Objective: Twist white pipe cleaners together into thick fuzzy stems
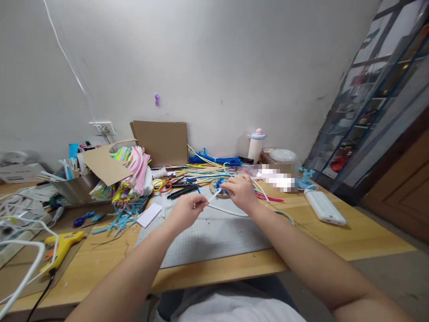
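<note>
Above a grey mat, my left hand pinches one end of a thin white strip; it may be a pipe cleaner. My right hand has its fingers closed at the strip's other end, beside a small blue piece. Whether the right fingers grip the blue piece too is hard to see. Behind the hands a round tan disc lies partly hidden. Another white length curves under my right wrist.
Bundled pastel pipe cleaners stand left beside a metal bin. Scissors and black pens lie behind the mat. A yellow glue gun with cords is at left. A white power bank and a bottle are right.
</note>
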`<state>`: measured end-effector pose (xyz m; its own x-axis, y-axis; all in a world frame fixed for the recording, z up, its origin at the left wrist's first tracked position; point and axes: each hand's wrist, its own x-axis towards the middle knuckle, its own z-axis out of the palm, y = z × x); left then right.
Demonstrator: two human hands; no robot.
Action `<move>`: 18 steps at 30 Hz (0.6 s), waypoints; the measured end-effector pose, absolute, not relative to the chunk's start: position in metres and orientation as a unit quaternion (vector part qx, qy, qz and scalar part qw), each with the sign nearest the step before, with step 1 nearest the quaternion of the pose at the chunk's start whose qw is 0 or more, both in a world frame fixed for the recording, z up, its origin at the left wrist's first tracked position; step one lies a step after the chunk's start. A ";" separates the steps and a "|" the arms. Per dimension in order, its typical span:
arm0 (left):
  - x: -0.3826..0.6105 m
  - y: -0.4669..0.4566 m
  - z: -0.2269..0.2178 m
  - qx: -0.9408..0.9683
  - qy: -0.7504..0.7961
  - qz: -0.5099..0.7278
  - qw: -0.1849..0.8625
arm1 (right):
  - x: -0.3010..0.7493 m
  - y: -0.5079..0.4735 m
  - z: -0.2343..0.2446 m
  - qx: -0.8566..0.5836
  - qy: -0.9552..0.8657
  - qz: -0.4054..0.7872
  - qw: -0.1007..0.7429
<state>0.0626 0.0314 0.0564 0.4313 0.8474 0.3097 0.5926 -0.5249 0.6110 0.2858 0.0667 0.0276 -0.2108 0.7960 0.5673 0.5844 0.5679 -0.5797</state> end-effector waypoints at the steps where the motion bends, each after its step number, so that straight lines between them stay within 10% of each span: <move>1: 0.057 0.034 0.066 0.825 0.435 0.301 0.199 | 0.287 0.065 0.030 -0.436 -0.784 0.120 0.425; 18: 0.066 0.033 0.017 0.806 0.517 0.245 0.148 | 0.262 0.061 0.024 -0.385 -0.779 0.227 0.440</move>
